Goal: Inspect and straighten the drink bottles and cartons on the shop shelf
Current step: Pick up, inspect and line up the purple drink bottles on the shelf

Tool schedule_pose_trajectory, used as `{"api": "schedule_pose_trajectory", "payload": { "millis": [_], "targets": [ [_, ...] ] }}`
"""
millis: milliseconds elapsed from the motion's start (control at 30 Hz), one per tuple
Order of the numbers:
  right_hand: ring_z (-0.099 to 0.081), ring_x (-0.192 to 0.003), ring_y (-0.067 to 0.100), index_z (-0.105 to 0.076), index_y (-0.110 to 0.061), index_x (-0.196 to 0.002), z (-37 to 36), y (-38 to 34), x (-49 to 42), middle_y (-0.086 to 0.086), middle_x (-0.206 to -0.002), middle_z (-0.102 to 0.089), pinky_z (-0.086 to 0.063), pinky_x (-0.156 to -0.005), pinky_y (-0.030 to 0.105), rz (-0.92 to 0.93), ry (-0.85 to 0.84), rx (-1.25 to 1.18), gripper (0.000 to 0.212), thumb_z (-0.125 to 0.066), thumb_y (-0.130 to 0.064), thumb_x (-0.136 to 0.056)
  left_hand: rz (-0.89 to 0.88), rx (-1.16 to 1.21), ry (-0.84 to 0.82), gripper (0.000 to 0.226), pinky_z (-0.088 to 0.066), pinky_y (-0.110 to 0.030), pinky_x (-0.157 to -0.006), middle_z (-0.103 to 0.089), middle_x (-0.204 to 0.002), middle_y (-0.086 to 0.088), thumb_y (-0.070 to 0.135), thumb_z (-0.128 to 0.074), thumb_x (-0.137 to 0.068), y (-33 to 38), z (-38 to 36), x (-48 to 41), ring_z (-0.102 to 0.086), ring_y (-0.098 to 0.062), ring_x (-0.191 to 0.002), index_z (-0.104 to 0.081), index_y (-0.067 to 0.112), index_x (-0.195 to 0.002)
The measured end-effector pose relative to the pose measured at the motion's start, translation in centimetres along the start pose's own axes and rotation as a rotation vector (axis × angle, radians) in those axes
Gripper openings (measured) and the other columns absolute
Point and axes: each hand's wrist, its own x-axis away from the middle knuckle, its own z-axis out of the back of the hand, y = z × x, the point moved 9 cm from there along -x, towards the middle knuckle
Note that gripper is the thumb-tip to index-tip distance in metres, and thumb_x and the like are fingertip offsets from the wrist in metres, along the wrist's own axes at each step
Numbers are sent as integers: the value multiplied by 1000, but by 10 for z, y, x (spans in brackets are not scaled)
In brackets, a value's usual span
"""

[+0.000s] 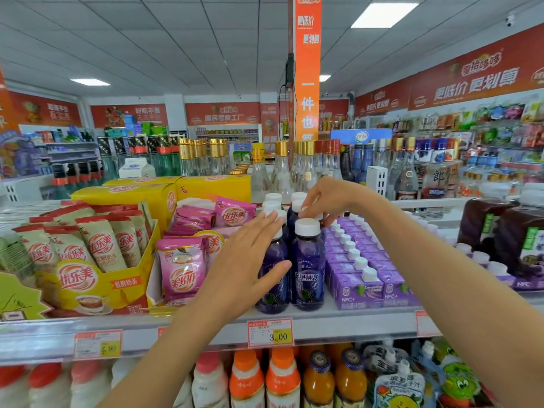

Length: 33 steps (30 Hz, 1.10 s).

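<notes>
Reaching onto the shelf (206, 328), the left hand (250, 260) presses flat, fingers straight and holding nothing, against the front purple bottles (307, 266) beside the purple cartons (362, 278), while farther back the right hand (326, 198) curls its grip closed around a rear bottle's white cap (298, 205).

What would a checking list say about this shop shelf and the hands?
Surface: grey shelf, price tags on its front edge.
Job's things: purple bottles standing in rows; purple cartons beside them on the right.
Clutter: pink sachets, yellow tea box at left.
Hands: left hand flat against front bottle; right hand fingers curled over a back bottle's cap.
Cables: black box with cable on orange pillar.
Surroundings: clear bottles behind, orange-capped bottles below.
</notes>
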Motion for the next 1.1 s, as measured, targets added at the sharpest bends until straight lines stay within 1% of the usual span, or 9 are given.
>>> {"api": "schedule_pose_trajectory", "payload": {
  "millis": [133, 267, 367, 533, 633, 733, 800, 933, 1100],
  "targets": [
    [-70, -84, 26, -75, -8, -97, 41, 10, 12, 3, -117, -67, -61, -80, 36, 41, 160, -98, 24, -75, -29, -86, 15, 0, -1, 76, 5, -11, -115, -13, -162, 15, 67, -25, -90, 2, 1, 0, -3, 3, -148, -18, 29, -156],
    [-70, -77, 19, -74, -8, -96, 91, 20, 46, 7, -98, -72, -58, -65, 23, 89, 388, -319, 23, -73, -30, -87, 32, -17, 2, 77, -1, -18, -116, -15, -162, 15, 69, -22, -89, 4, 0, -2, -3, 5, -145, -16, 31, -155],
    [-68, -70, 14, -73, -8, -96, 107, 39, 72, 7, -96, -73, -58, -65, 23, 123, 519, -525, 24, -71, -31, -89, 46, -28, 17, 80, 0, -18, -115, -19, -162, 12, 69, -22, -88, 8, -2, -5, -4, 3, -145, -23, 27, -155],
    [-71, -89, 27, -73, -7, -95, 99, 79, 103, 17, -100, -73, -60, -81, 32, 136, 621, -886, 26, -67, -32, -93, 75, 30, 109, 78, -2, -19, -118, -26, -161, 6, 66, -27, -89, 21, 5, -9, -12, -7, -150, -33, 22, -153],
    [-71, -85, 22, -69, -8, -91, 85, 87, 119, 13, -96, -72, -60, -78, 28, 133, 591, -1056, 24, -64, -31, -94, 107, 170, 192, 72, -5, -18, -119, -21, -162, 11, 66, -41, -94, 30, 17, -7, -10, 1, -147, -25, 30, -154],
    [-72, -77, 18, -68, -4, -96, 57, 80, 128, 10, -90, -74, -59, -70, 23, 121, 497, -1151, 26, -65, -30, -91, 119, 433, 243, 79, -25, -39, -120, -22, -160, 17, 56, -62, -87, 41, 30, -5, -20, -7, -148, -18, 48, -151],
    [-72, -75, 17, -69, -4, -95, 35, 70, 133, 9, -87, -76, -59, -68, 23, 115, 435, -1174, 26, -65, -30, -90, 79, 494, 266, 82, -34, -45, -116, -29, -155, 15, 48, -71, -84, 50, 37, -2, -30, -10, -145, -24, 47, -151],
    [-72, -69, 16, -70, -6, -91, -4, 49, 148, 5, -80, -76, -58, -64, 22, 123, 359, -1213, 26, -63, -31, -89, 88, 497, 393, 58, -49, -41, -102, -52, -133, 13, 46, -70, -82, 43, 52, 23, -51, -11, -127, -49, 38, -135],
    [-67, -110, 23, -58, -28, -132, -42, 24, 171, -2, -125, -65, -58, -87, 37, 354, 119, -962, 53, -76, -24, -83, 290, 751, 339, 52, -57, -27, -85, -67, -119, 15, 52, -69, -74, 24, 54, 62, -63, -9, -112, -61, 41, -124]
  ]
}}
